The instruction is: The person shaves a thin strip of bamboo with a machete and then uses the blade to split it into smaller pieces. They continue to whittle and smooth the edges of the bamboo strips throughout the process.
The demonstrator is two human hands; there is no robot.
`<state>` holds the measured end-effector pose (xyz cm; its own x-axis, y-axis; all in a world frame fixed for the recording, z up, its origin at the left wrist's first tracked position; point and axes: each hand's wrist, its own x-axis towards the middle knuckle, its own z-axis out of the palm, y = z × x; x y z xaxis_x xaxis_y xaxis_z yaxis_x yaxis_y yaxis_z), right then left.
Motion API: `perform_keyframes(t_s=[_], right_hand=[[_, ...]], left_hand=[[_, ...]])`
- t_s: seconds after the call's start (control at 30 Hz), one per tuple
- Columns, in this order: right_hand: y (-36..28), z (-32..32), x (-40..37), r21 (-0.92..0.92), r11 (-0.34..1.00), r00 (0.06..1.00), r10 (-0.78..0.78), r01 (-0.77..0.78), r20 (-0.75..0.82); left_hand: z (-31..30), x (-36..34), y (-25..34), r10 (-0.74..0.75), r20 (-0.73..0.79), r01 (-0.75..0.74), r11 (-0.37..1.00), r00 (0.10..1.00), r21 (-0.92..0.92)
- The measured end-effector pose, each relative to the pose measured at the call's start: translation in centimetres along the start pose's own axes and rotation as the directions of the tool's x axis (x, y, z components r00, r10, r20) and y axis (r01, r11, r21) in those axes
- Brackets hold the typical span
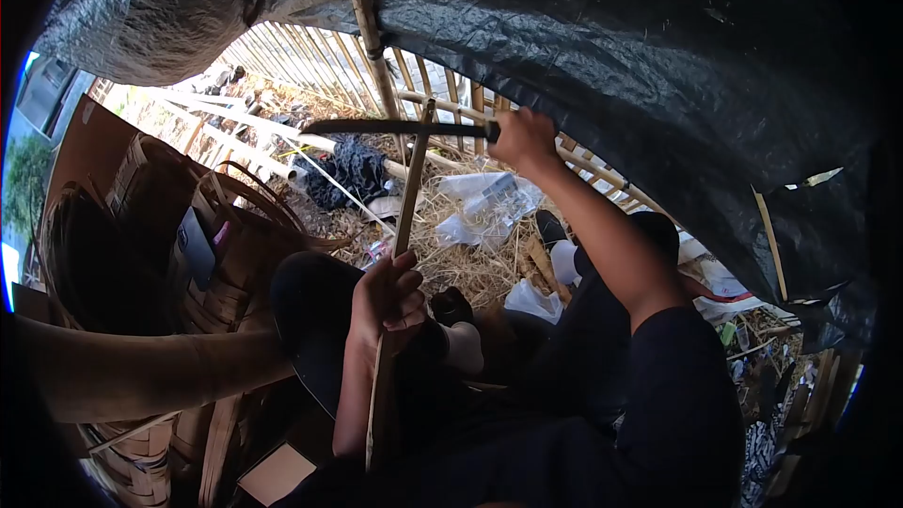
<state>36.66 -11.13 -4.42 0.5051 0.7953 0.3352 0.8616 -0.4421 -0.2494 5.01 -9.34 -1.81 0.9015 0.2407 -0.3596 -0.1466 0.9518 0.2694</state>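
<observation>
My left hand (388, 296) is closed around a long bamboo strip (408, 207), which stands nearly upright and runs down past my forearm. With my right hand (525, 139) I grip a machete (376, 127) by its handle, arm stretched forward. The long dark blade lies level, pointing left, and crosses the bamboo strip a little below its top end. My bent knees in dark clothing are on both sides of the strip.
A thick bamboo pole (160, 372) reaches in from the left beside woven baskets (103, 245). A black tarp (602, 47) hangs overhead and right. Straw, plastic bags (489, 207) and a dark cloth heap (343, 174) cover the ground before a bamboo fence (315, 61).
</observation>
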Motion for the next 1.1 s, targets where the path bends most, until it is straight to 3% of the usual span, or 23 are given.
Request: perform_keyframes(t_s=[0.03, 0.1, 0.23, 0.27, 0.37, 0.4, 0.43, 0.47, 0.53, 0.57, 0.67, 0.7, 0.83, 0.9, 0.97, 1.03, 1.07, 1.1], right_hand=[[1.7, 0.1, 1.5, 0.008, 0.996, 0.996, 0.087, -0.086, -0.009], [2.0, 1.5, 1.3, 0.001, 0.997, 0.997, 0.08, -0.08, 0.008], [-1.9, 0.2, -2.0, 0.051, 0.998, 0.999, -0.046, 0.046, -0.008], [-2.4, -0.5, -2.7, 0.027, 0.998, 0.993, -0.063, 0.06, 0.1], [0.2, 0.8, -0.8, 0.076, 0.995, 0.996, -0.07, 0.067, 0.047], [1.2, 0.0, 0.9, 0.086, 0.983, 0.983, 0.154, -0.163, 0.097], [2.7, 0.5, 1.9, 0.02, 0.961, 0.961, 0.277, -0.277, 0.025], [4.0, 0.2, 2.6, -0.038, 0.893, 0.891, 0.449, -0.448, 0.06], [7.1, -0.9, 2.3, -0.032, 0.848, 0.847, 0.53, -0.529, 0.037], [7.9, -1.8, 2.4, 0.057, 0.748, 0.747, 0.648, -0.661, 0.147], [7.8, -1.3, 2.6, -0.008, 0.792, 0.792, 0.61, -0.61, 0.029], [7.4, -1.5, 2.6, 0.004, 0.796, 0.793, 0.602, -0.605, 0.092], [6.6, 0.6, 2.3, 0.116, 0.849, 0.849, 0.488, -0.515, 0.203], [5.3, 1.3, 0.7, 0.174, 0.858, 0.875, 0.469, -0.483, 0.118], [1.6, -1.2, -1.2, 0.414, 0.857, 0.947, 0.318, -0.306, 0.042], [-0.7, -2.3, -2.7, 0.587, 0.784, 0.979, 0.18, -0.204, 0.098], [-1.4, -2.0, -3.5, 0.6, 0.796, 0.996, 0.079, -0.08, 0.028], [-2.5, -2.7, -4.1, 0.547, 0.836, 0.997, -0.003, -0.042, 0.083]], left_hand=[[0.6, 0.1, -0.3, 0.003, 0.001, -0.003, 1.0, 1.0, -0.001], [2.3, 0.5, -0.8, 0.032, -0.193, -0.014, 0.995, 0.981, 0.094], [-0.3, 0.0, 0.5, 0.068, -0.113, -0.06, 0.996, 0.991, 0.071], [-0.5, 0.1, 0.6, 0.082, -0.09, -0.077, 0.995, 0.993, 0.055], [0.2, -0.3, 0.3, 0.044, -0.006, -0.044, 0.999, 0.999, -0.01], [0.3, -0.7, -0.3, 0.045, -0.008, -0.045, 0.999, 0.999, -0.022], [0.6, -0.8, -0.5, -0.004, 0.101, 0.007, 0.999, 0.995, -0.038], [0.9, -1.0, -0.7, -0.052, 0.203, 0.062, 0.997, 0.978, -0.045], [2.6, -1.8, -1.0, 0.013, 0.107, -0.009, 0.999, 0.994, -0.043], [3.0, -2.0, -0.8, 0.078, 0.016, -0.078, 0.996, 0.997, -0.037], [1.6, -1.3, 0.3, 0.109, -0.122, -0.099, 0.991, 0.987, 0.09], [1.5, -1.2, 0.5, 0.135, -0.207, -0.098, 0.979, 0.969, 0.18], [1.5, -1.0, 0.6, 0.168, -0.209, -0.114, 0.962, 0.963, 0.248], [1.8, -0.7, 0.3, 0.16, -0.279, -0.076, 0.955, 0.947, 0.287], [2.0, -0.6, 0.4, 0.15, -0.278, -0.066, 0.954, 0.949, 0.291], [2.2, -0.3, 0.4, 0.148, -0.273, -0.064, 0.954, 0.95, 0.294], [2.4, -0.1, 0.2, 0.141, -0.272, -0.052, 0.949, 0.952, 0.31], [2.5, 0.0, 0.1, 0.133, -0.271, -0.038, 0.944, 0.953, 0.329]])
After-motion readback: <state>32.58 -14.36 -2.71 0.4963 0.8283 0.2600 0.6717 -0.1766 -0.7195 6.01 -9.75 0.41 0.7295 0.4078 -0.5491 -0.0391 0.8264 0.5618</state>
